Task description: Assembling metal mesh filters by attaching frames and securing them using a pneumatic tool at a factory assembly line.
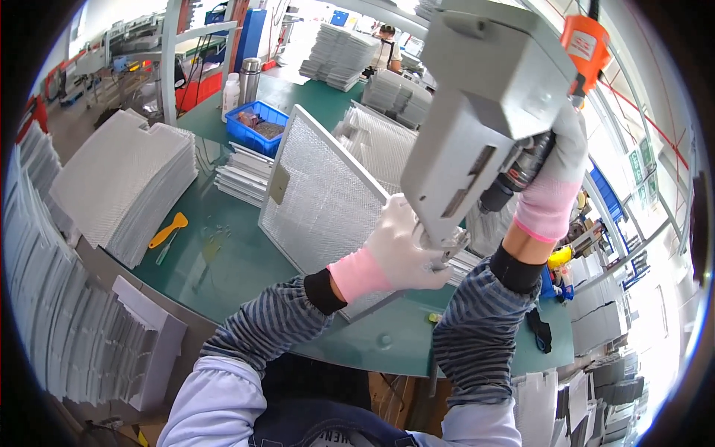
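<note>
In front of me hangs a large grey machine housing point(484, 112) with a metal tip at its lower end. My right hand point(560, 149), in a white glove with a pink cuff, is wrapped round a black hand-held power tool point(521, 173) beside that housing. The fingers of my left hand point(402, 249), gloved alike, are bent together at the metal tip; what they hold is hidden. Behind the left hand a framed metal mesh panel point(320, 197) stands tilted on the green table point(201, 261). A small plate sits on the panel's left side.
Stacked mesh sheets point(123, 179) lie at the left, near a yellow scraper point(168, 230). A blue bin point(257, 127) of small parts, a white bottle point(231, 95) and a steel flask point(249, 78) stand behind. An orange tool hanger point(585, 52) is upper right. Far off, a person point(386, 52) works.
</note>
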Demonstrator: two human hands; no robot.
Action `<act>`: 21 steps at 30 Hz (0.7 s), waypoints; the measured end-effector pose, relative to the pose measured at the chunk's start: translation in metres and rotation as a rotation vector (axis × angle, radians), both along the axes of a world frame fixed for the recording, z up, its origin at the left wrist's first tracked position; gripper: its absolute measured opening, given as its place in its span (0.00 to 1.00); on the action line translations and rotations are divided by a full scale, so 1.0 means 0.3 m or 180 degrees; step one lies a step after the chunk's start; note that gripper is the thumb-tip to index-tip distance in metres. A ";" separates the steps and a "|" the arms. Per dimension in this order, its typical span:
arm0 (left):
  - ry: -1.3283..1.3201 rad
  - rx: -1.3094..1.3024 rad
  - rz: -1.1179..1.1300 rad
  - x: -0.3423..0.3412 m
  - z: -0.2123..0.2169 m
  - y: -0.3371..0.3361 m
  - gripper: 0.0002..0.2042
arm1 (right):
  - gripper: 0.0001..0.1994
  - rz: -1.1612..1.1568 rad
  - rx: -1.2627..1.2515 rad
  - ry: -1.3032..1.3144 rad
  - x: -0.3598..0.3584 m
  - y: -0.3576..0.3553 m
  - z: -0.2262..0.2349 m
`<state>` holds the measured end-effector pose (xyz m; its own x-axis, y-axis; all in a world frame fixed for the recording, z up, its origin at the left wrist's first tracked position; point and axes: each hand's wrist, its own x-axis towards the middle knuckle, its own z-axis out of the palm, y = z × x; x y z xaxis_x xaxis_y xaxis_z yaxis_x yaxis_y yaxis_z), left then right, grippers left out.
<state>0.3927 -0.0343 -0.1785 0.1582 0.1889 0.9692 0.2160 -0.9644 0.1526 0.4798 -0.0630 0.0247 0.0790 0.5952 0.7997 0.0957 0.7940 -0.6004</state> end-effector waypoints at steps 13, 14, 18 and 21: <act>-0.0278 -0.0015 -0.0172 -0.018 0.021 -0.015 0.11 | 0.13 0.0249 0.0592 -0.0325 0.249 0.198 -0.118; -0.0232 -0.0195 -0.0406 -0.018 0.013 -0.010 0.10 | 0.13 0.0251 0.0603 -0.0320 0.235 0.200 -0.113; -0.0303 0.0179 -0.0217 -0.032 0.042 -0.021 0.13 | 0.13 0.0203 0.0636 -0.0328 0.202 0.212 -0.078; -0.0084 0.0343 -0.0058 -0.035 0.038 -0.011 0.13 | 0.13 0.0216 0.0662 -0.0317 0.163 0.226 -0.064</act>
